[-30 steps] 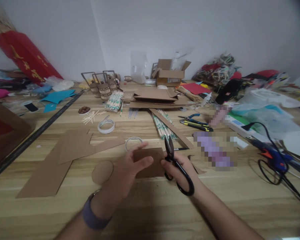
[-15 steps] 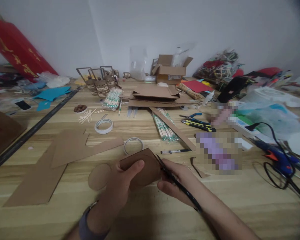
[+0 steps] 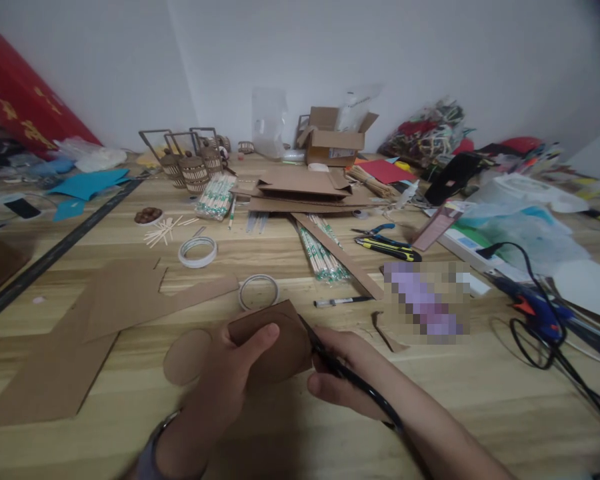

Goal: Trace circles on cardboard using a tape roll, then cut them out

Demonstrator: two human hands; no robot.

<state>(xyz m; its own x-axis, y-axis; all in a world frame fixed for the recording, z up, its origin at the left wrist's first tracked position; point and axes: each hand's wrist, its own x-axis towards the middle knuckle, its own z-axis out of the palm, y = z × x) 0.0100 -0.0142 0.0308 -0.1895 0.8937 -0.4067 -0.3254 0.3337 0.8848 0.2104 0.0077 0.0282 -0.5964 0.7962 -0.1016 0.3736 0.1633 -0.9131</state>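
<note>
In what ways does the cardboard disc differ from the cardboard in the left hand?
The disc is round, while the held cardboard has corners. The disc lies flat on the table; the held cardboard is tilted in the left hand, with the scissors at its edge. Both are brown.

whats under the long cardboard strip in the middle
The long cardboard strip crosses a plastic-wrapped bundle of sticks, which shows on both sides of it. Whatever else lies directly beneath the strip is covered and can't be seen.
</note>
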